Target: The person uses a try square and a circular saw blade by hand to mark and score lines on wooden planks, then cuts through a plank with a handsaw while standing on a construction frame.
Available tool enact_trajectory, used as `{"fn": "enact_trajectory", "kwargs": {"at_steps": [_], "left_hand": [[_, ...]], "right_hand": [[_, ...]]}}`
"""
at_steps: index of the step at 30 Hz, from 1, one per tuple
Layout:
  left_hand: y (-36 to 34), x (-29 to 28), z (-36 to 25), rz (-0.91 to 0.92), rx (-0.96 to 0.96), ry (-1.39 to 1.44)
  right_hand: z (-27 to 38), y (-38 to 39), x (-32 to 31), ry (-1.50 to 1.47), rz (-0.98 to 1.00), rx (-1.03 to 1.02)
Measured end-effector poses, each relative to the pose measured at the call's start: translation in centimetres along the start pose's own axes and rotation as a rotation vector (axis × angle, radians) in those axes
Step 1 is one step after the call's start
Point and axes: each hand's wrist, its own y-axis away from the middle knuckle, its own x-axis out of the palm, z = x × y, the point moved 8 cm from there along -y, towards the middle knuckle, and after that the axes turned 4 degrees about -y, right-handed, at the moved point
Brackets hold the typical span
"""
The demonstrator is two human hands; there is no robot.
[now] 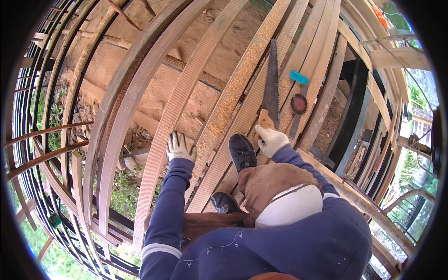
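My right hand (272, 141), in a pale work glove, is closed around the wooden handle of a handsaw (270, 84). The saw's long dark blade points away from me over the wooden boards, its teeth facing right. My left hand (179, 147), also gloved, lies with fingers spread on a long wooden plank (186, 95). Right of the saw, a small round toothed blade (299, 103) with a red centre rests on the boards. A tool with a teal handle (298, 77) lies there too, its metal strip partly hidden beneath the round blade.
A neighbouring plank (247, 74) carries sawdust. Gaps between the planks at left show brown dirt ground (154, 98) and some plants. Dark beams (352, 112) stand at right. Rusty rods (51, 133) reach in from the left. My shoes (242, 151) are on the boards.
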Motion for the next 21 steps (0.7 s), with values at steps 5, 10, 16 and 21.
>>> {"fn": "enact_trajectory", "kwargs": {"at_steps": [5,10,16,21], "left_hand": [[-1.0,-2.6,2.8,-0.152,-0.121,0.036],[-2.0,-1.2,3.3,-0.197,-0.190,0.030],[-2.4,-1.0,3.6,-0.169,-0.287,0.043],[-2.3,-1.5,3.5,-0.190,-0.279,0.073]], "right_hand": [[-11.5,1.5,-5.0,0.075,-0.370,0.706],[-18.0,2.6,-2.4,0.050,-0.213,0.967],[-18.0,1.4,-2.5,0.003,-0.210,0.979],[-17.3,1.4,-1.9,-0.012,-0.254,0.973]]}}
